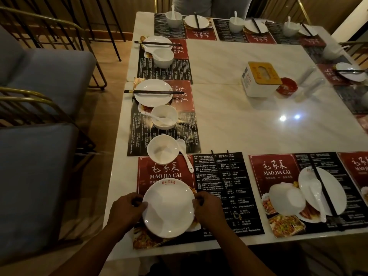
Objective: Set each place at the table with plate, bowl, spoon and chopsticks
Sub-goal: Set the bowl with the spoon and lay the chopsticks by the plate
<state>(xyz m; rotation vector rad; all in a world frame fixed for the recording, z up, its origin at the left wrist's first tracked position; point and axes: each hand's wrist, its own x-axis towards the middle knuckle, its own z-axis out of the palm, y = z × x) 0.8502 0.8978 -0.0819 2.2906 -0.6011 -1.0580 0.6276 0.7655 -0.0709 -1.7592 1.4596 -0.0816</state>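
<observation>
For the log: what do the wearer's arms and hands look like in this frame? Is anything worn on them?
Both are bare. The left hand and right hand have no gloves, and no ring shows in the dim light. The left forearm and right forearm are uncovered down to the bottom edge of the frame: no sleeve, cuff, watch or bracelet is visible.

I have one view, from the wide-angle head camera. It stands over the near edge of the bench point(239, 116) and faces forward and down across it. Closest to the lens, low in frame, are the left grip point(127, 210) and right grip point(209, 210), holding a plate point(168, 208). Far settings are small at top.
</observation>
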